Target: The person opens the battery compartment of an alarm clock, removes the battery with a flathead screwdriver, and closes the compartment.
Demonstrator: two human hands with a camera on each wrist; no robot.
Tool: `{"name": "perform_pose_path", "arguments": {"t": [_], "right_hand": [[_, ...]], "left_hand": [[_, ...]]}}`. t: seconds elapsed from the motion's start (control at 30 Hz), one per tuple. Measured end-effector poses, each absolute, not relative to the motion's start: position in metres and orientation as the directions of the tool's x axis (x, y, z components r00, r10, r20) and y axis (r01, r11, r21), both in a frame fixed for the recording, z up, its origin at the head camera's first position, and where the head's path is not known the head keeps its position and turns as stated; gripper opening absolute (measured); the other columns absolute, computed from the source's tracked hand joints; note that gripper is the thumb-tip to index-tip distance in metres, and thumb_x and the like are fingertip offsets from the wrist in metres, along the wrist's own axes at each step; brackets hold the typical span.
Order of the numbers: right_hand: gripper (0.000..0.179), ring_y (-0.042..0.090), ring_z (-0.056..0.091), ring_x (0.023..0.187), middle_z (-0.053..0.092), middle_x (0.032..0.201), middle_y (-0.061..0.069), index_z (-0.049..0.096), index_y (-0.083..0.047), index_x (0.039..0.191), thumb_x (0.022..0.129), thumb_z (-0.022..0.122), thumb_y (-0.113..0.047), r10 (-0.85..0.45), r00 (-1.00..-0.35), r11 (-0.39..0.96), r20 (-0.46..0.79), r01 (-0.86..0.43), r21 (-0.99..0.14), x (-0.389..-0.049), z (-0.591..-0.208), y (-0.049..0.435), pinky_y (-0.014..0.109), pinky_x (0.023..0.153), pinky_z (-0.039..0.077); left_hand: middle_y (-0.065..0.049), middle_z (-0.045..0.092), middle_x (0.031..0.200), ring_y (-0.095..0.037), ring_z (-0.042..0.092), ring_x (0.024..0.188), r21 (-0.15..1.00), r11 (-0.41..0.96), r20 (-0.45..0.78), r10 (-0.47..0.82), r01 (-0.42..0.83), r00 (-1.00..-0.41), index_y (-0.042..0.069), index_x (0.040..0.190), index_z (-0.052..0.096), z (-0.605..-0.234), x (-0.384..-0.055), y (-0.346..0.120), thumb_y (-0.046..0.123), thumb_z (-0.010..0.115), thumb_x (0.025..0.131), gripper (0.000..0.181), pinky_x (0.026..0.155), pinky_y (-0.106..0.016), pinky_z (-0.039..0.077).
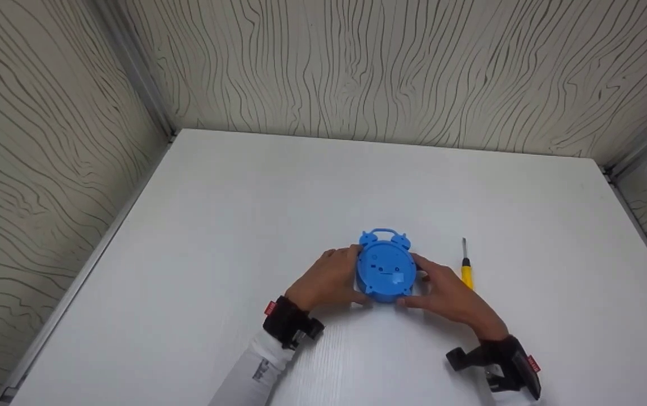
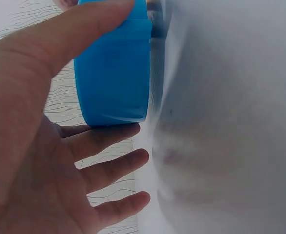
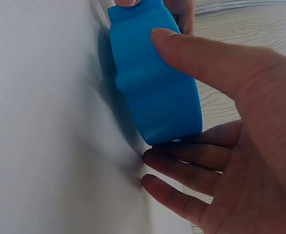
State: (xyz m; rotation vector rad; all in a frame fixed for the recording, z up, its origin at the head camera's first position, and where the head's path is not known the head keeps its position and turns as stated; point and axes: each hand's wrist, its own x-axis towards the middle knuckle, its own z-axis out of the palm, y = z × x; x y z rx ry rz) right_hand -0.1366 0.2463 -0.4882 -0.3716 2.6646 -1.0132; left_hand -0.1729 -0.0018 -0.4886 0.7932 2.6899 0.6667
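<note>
A blue twin-bell alarm clock (image 1: pixel 386 269) lies with its back facing up, its bells and handle pointing away from me. My left hand (image 1: pixel 329 279) grips it from the left, thumb at the near edge and index finger along the far side. From the right, my right hand (image 1: pixel 444 293) holds it the same way, its thumb by the near foot. In the left wrist view the clock's side wall (image 2: pixel 112 73) sits between thumb and fingers, the other fingers spread. The right wrist view shows the thumb pressed on the clock's side (image 3: pixel 157 92). The clock's face is hidden underneath.
A screwdriver (image 1: pixel 466 270) with a yellow and black handle lies just right of my right hand, its tip pointing away. The white tabletop (image 1: pixel 278 192) is bordered by wood-grain patterned panels (image 1: pixel 323 67) at the back and both sides.
</note>
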Motion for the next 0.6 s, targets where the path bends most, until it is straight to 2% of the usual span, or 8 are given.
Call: {"name": "perform_pose_path", "arguments": {"t": [0.33, 0.6], "right_hand": [[0.096, 0.038, 0.047, 0.133, 0.045, 0.15, 0.015, 0.034, -0.006, 0.15, 0.076, 0.08, -0.045, -0.326, -0.932, 0.716, -0.158, -0.135, -0.685, -0.1356, -0.4909, 0.2455, 0.053, 0.102, 0.048], [0.1, 0.039, 0.043, 0.137, 0.043, 0.151, 0.017, 0.032, -0.005, 0.151, 0.075, 0.08, -0.048, -0.292, -0.937, 0.76, -0.19, -0.106, -0.641, -0.1354, -0.4897, 0.2443, 0.055, 0.106, 0.044]], "left_hand": [[-0.006, 0.045, 0.151, -0.02, 0.043, 0.14, 0.441, 0.771, -0.131, 0.561, 0.459, -0.817, 0.01, 0.15, 0.029, -0.4928, -0.1734, -0.0016, 0.052, 0.082, 0.072, 0.103, 0.121, -0.043, 0.027], [-0.005, 0.044, 0.152, -0.02, 0.041, 0.141, 0.424, 0.782, -0.136, 0.554, 0.457, -0.821, 0.012, 0.151, 0.027, -0.4937, -0.1728, -0.0016, 0.053, 0.081, 0.072, 0.104, 0.12, -0.045, 0.027]]}}
